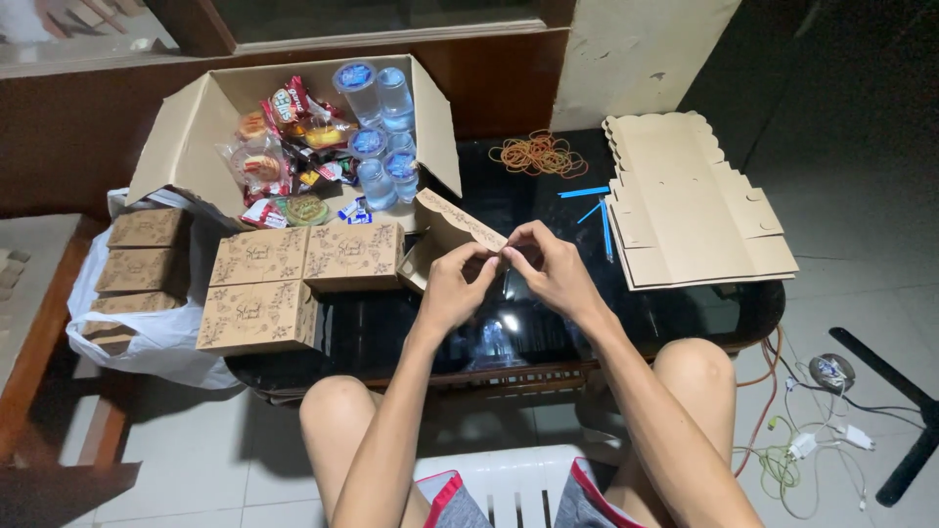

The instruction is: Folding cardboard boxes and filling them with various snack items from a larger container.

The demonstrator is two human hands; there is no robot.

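Note:
Both my hands meet over the dark glass table (548,210), holding a half-folded brown cardboard box (442,230) with a printed pattern. My left hand (456,284) grips the box's near right edge. My right hand (551,266) pinches the same edge from the right, fingertips touching the left hand's. The box's lid flap stands tilted up towards the left. Three folded boxes of the same kind (298,279) lie flat on the table just left of my hands.
A large open carton (205,117) at the back left holds snack packets and water cups (381,127). Flat unfolded box blanks (685,200) are stacked at right, with blue straws (597,210) and rubber bands (538,154) beside them. A white bag (147,332) with more boxes hangs at left. Cables (812,430) lie on the floor.

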